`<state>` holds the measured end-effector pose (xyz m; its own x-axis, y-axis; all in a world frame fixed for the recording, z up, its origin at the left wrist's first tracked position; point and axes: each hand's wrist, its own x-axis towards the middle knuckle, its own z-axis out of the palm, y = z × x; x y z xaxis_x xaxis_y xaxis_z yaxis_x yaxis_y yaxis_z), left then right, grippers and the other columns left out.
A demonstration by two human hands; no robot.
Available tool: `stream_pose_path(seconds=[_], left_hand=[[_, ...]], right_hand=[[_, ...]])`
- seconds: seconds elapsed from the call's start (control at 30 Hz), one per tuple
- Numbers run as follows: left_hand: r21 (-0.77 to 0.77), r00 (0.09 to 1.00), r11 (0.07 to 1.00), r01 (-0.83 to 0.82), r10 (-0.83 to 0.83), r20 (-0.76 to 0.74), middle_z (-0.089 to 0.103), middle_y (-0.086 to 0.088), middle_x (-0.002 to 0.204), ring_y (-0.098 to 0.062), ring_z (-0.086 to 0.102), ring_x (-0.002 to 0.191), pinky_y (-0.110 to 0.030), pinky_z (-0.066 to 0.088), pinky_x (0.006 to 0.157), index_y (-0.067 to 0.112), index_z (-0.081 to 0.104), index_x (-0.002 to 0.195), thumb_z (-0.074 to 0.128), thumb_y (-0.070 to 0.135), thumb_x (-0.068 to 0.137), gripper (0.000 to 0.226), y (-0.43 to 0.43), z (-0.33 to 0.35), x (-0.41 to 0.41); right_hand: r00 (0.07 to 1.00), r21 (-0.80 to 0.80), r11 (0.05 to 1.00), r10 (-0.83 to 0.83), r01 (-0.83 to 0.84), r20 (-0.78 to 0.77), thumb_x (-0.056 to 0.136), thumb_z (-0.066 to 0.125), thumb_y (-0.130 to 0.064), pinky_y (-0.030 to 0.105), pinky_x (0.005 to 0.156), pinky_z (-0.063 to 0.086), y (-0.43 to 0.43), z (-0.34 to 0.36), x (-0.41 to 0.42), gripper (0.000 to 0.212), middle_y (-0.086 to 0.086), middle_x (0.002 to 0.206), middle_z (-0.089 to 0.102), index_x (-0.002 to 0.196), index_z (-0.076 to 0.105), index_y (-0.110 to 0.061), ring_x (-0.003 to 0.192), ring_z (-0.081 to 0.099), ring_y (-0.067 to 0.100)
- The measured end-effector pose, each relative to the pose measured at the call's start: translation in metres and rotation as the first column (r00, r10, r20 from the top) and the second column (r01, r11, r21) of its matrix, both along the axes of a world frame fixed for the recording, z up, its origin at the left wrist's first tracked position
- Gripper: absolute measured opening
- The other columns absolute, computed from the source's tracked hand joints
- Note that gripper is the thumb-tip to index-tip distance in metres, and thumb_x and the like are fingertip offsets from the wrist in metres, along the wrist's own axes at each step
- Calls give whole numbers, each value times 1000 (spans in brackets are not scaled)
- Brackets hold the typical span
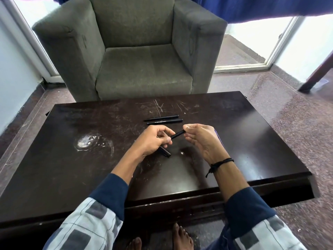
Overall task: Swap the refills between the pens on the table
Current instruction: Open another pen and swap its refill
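Looks like we're in somebody's living room

We've got a grey armchair (pixel 142 49), scratched dark tabletop (pixel 72 159), blue curtains (pixel 252 8), glass door (pixel 252 42).

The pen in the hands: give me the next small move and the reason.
Probably a twist or pull by the right hand on the end of the black pen that its fingertips pinch, while the left hand grips the other end, to open it for the refill. Beyond, two more pens lie on the table.
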<state>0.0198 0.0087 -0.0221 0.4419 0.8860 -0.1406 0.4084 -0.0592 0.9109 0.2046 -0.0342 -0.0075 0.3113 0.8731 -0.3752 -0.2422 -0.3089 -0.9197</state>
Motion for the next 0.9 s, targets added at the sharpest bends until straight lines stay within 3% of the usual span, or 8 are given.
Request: stream_pose_path(seconds=[0.2,0.4,0.5,0.6,0.7,0.8,0.9], left_hand=[[5,1000,1000,-6,6,4,75,-5,81,-12,65,70,-26,57,77,14,73,105,65,0,95,19,-1,3,-1],[10,1000,1000,-16,16,0,77,-3,80,-13,66,72,-29,57,76,19,74,102,65,2,95,20,1,0,-1],[12,1000,1000,-18,18,1,77,-3,81,-12,67,71,-33,57,82,20,74,101,66,3,95,20,2,-2,-1],[14,1000,1000,-11,11,-8,77,-2,81,-12,67,72,-31,57,81,19,74,103,66,3,94,20,2,-2,-1],[9,1000,1000,-13,13,-11,77,-1,80,-12,66,72,-28,54,75,18,74,102,65,1,94,21,2,-3,-2],[10,1000,1000,-20,20,-7,77,-3,80,-12,66,70,-25,52,73,18,74,101,65,1,94,21,2,-4,-2],[28,1000,999,-15,15,-2,77,-3,79,-12,66,70,-31,57,77,18,74,101,66,1,94,20,3,-5,-1]], right_hand=[[999,-31,999,-36,37,37,87,81,-23,20,59,55,-2,1,-1,22,5,69,64,90,69,-4,59,60,12],[999,-22,999,-31,32,34,86,79,-10,18,62,56,0,2,1,13,7,77,68,94,74,-3,63,64,11],[1000,-24,999,-31,31,4,86,81,-18,21,60,52,0,4,0,20,6,71,63,96,72,-3,59,57,12],[997,-25,999,-27,28,72,88,79,-22,20,56,50,-1,1,-2,21,7,69,60,88,68,-5,56,54,12],[992,-20,1000,-18,21,126,88,78,-13,20,59,53,0,-1,-1,12,8,72,64,83,70,-5,60,60,12],[996,-25,1000,-12,14,85,86,77,-6,23,64,55,0,2,1,8,5,74,68,93,73,-5,63,63,12],[998,-31,999,-18,20,57,86,79,-13,22,61,56,0,3,0,14,5,71,67,95,72,-5,60,62,12]])
